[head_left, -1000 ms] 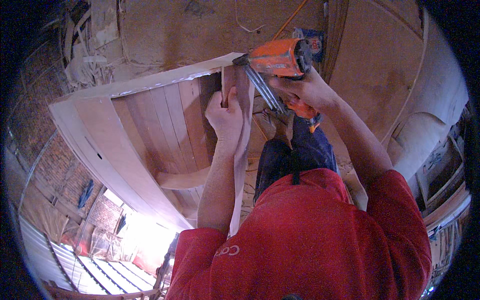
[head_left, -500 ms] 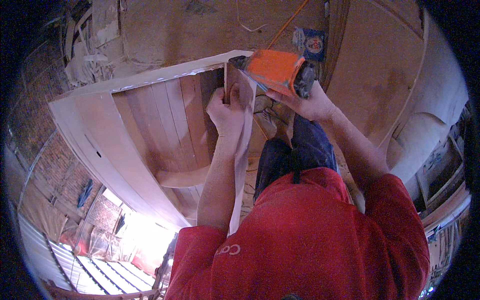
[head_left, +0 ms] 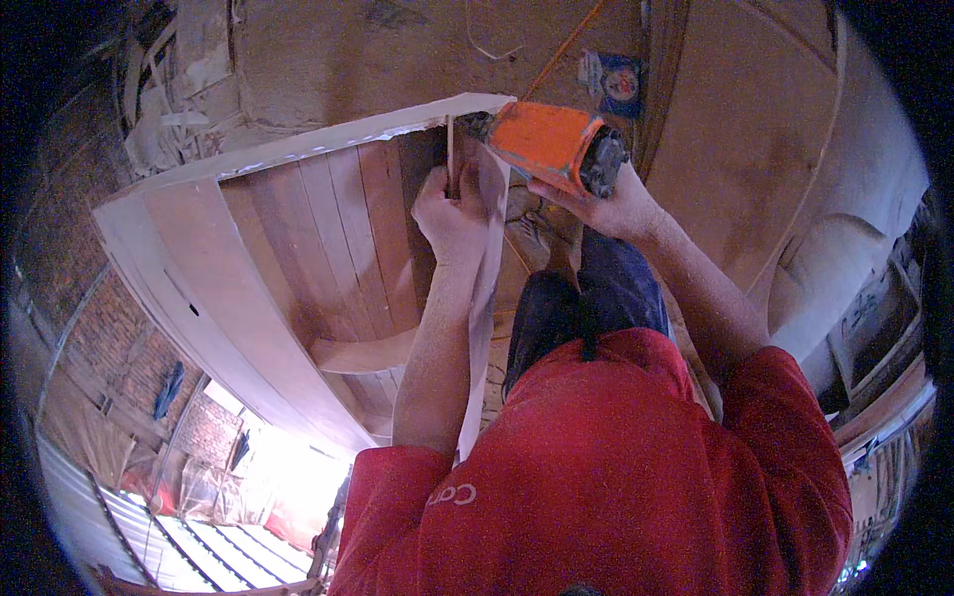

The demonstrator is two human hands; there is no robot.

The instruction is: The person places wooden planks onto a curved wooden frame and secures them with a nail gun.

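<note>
My left hand [head_left: 452, 217] is closed around a thin wooden strip [head_left: 451, 149] inside the corner of a large pale wooden frame [head_left: 298, 142]. The strip stands up from my fist toward the frame's far rim. My right hand [head_left: 621, 207] grips an orange and black power tool that looks like a nail gun [head_left: 545, 139]. Its dark nose lies against the frame's far right corner, close to the strip's end. Whether the nose touches the strip, I cannot tell. The tool's handle is mostly hidden by its body and my fingers.
Planks [head_left: 343, 223] line the frame's inside, with a curved wooden piece [head_left: 363, 352] across it. An orange hose or cord [head_left: 564, 55] lies on the dusty floor beside a blue and white packet [head_left: 618, 84]. Wood scraps [head_left: 164, 129] are piled far left; a pale sheet-like surface [head_left: 850, 263] curves at right.
The view has shifted very slightly. Both hands keep their grips, and the nail gun stays at the frame's corner with a slight change in tilt.
</note>
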